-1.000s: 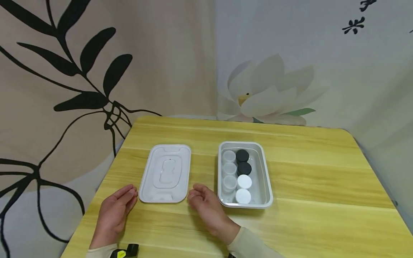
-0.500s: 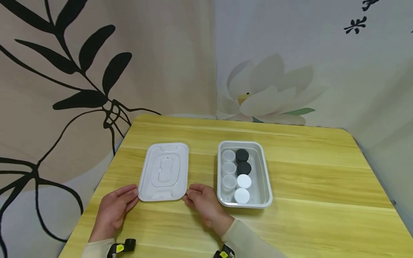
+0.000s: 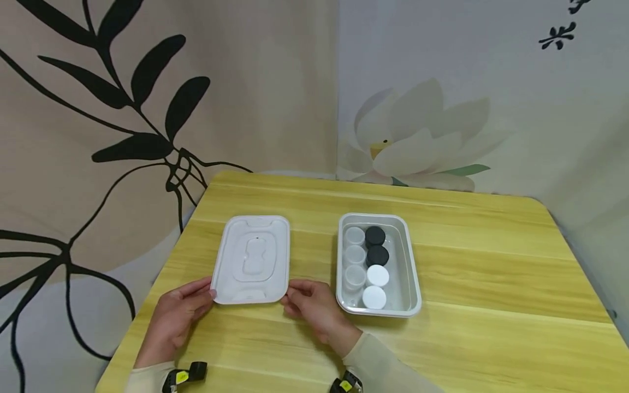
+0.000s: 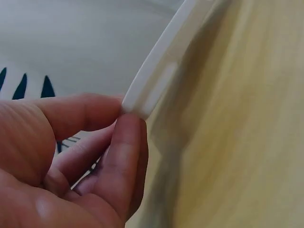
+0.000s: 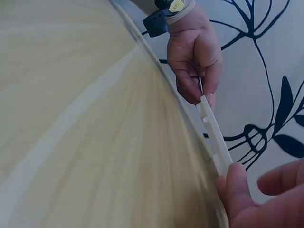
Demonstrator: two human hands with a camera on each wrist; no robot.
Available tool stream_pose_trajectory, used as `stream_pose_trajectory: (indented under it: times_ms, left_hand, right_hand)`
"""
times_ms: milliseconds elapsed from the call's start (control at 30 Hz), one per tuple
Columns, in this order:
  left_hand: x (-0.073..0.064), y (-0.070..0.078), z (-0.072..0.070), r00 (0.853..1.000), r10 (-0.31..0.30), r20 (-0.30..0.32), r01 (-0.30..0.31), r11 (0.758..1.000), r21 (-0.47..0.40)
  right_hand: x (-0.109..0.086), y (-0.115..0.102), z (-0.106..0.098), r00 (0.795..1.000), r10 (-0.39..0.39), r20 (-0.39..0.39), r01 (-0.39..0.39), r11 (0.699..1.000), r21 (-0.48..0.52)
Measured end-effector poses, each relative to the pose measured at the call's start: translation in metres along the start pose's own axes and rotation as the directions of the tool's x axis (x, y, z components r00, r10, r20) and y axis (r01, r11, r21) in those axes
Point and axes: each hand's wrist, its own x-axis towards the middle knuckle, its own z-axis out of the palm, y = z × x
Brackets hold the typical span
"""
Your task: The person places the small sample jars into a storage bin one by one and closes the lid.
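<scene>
A white plastic lid point(image 3: 251, 259) with a raised pattern lies between my two hands, left of the container. My left hand point(image 3: 176, 316) pinches its near left corner; in the left wrist view, thumb and fingers close on the white edge point(image 4: 152, 76), with a shadow on the table below. At the near right corner, my right hand point(image 3: 319, 314) holds the lid by its edge. The right wrist view has the lid point(image 5: 216, 135) edge-on, spanning from the right fingers point(image 5: 237, 183) to the left hand point(image 5: 197, 57).
Right of the lid stands a light grey rectangular container point(image 3: 410, 273). Inside it are clear round pots point(image 3: 355, 277), two black-topped ones point(image 3: 377, 255) and two white-topped ones point(image 3: 377, 275). The wooden table point(image 3: 491, 284) meets a patterned curtain point(image 3: 275, 93) behind.
My right hand has moved left from beside the lid to its near right corner. My left hand has closed from beside the lid onto its near left corner. The container stays put.
</scene>
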Motion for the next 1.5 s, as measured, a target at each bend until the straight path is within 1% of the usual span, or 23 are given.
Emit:
stream_pose_trajectory:
  times_ms: [67,133,200,267,367,467,500,567,667,733,833,933,1000,1067,1133,1200,1267,1300,1333,1367,1433,1467,1500]
  left_hand:
    - [-0.003,0.007,-0.002,1.000,0.026,0.014,-0.025,0.999,-0.031]
    - [-0.006,0.015,-0.002,0.997,0.067,0.026,-0.065,0.995,-0.080]
    - [-0.010,0.025,-0.001,0.992,0.116,0.041,-0.110,0.985,-0.131]
    - [-0.015,0.035,0.004,0.986,0.161,0.049,-0.151,0.975,-0.161]
    - [-0.021,0.051,0.018,0.975,0.218,0.049,-0.207,0.964,-0.168]
    - [-0.026,0.066,0.038,0.960,0.274,0.062,-0.260,0.950,-0.171]
    - [-0.027,0.070,0.045,0.953,0.294,0.073,-0.278,0.945,-0.174]
    - [-0.030,0.077,0.059,0.935,0.333,0.120,-0.308,0.933,-0.184]
    - [-0.033,0.084,0.076,0.900,0.381,0.212,-0.345,0.920,-0.187]
    - [-0.035,0.087,0.087,0.877,0.401,0.266,-0.364,0.914,-0.179]
    - [-0.035,0.091,0.103,0.851,0.413,0.323,-0.393,0.911,-0.129]
    - [-0.032,0.096,0.121,0.827,0.414,0.379,-0.427,0.903,-0.055]
    - [-0.028,0.098,0.133,0.808,0.424,0.409,-0.462,0.887,-0.008]
    - [-0.025,0.100,0.147,0.790,0.447,0.420,-0.503,0.864,0.029]
    - [-0.022,0.101,0.160,0.783,0.468,0.410,-0.531,0.846,0.049]
    - [-0.021,0.102,0.173,0.780,0.486,0.395,-0.549,0.834,0.058]
    - [-0.022,0.104,0.185,0.776,0.497,0.388,-0.553,0.833,0.039]
    - [-0.022,0.105,0.191,0.776,0.499,0.385,-0.548,0.837,0.019]
    - [-0.022,0.106,0.197,0.773,0.505,0.384,-0.544,0.839,-0.008]
    - [-0.023,0.107,0.202,0.769,0.510,0.384,-0.542,0.840,-0.029]
    - [-0.024,0.109,0.212,0.764,0.517,0.386,-0.536,0.841,-0.066]
    - [-0.025,0.110,0.216,0.764,0.518,0.384,-0.531,0.844,-0.082]
    - [-0.026,0.111,0.221,0.765,0.517,0.384,-0.525,0.846,-0.095]
  right_hand:
    - [-0.003,-0.006,0.000,1.000,-0.023,0.012,0.023,1.000,-0.014]
    - [-0.007,-0.014,0.000,0.998,-0.062,0.027,0.063,0.998,-0.028]
    - [-0.012,-0.023,-0.001,0.991,-0.124,0.047,0.126,0.991,-0.052]
    - [-0.018,-0.035,-0.002,0.980,-0.190,0.064,0.195,0.976,-0.093]
    - [-0.029,-0.055,-0.007,0.954,-0.294,0.064,0.301,0.937,-0.177]
    - [-0.038,-0.079,-0.016,0.925,-0.378,0.030,0.374,0.894,-0.249]
    - [-0.040,-0.087,-0.021,0.915,-0.402,0.017,0.392,0.880,-0.268]
    - [-0.043,-0.103,-0.033,0.899,-0.437,-0.012,0.416,0.863,-0.288]
    - [-0.047,-0.123,-0.054,0.883,-0.467,-0.044,0.429,0.842,-0.327]
    - [-0.049,-0.134,-0.070,0.877,-0.478,-0.054,0.432,0.832,-0.349]
    - [-0.052,-0.149,-0.092,0.870,-0.490,-0.055,0.433,0.812,-0.390]
    - [-0.054,-0.162,-0.113,0.864,-0.500,-0.062,0.429,0.795,-0.430]
    - [-0.056,-0.170,-0.125,0.855,-0.513,-0.076,0.424,0.776,-0.467]
    - [-0.057,-0.176,-0.136,0.840,-0.536,-0.091,0.424,0.751,-0.506]
    - [-0.057,-0.181,-0.145,0.817,-0.567,-0.105,0.430,0.720,-0.544]
    - [-0.059,-0.186,-0.153,0.792,-0.599,-0.119,0.434,0.689,-0.580]
    - [-0.060,-0.189,-0.161,0.764,-0.632,-0.130,0.435,0.653,-0.619]
    - [-0.061,-0.190,-0.164,0.749,-0.649,-0.134,0.435,0.633,-0.640]
    - [-0.063,-0.191,-0.167,0.734,-0.665,-0.138,0.435,0.617,-0.656]
    - [-0.065,-0.192,-0.169,0.722,-0.677,-0.144,0.436,0.606,-0.665]
    - [-0.068,-0.194,-0.175,0.707,-0.689,-0.161,0.438,0.605,-0.665]
    - [-0.071,-0.194,-0.178,0.704,-0.690,-0.168,0.442,0.611,-0.657]
    - [-0.073,-0.195,-0.180,0.705,-0.687,-0.176,0.445,0.622,-0.645]
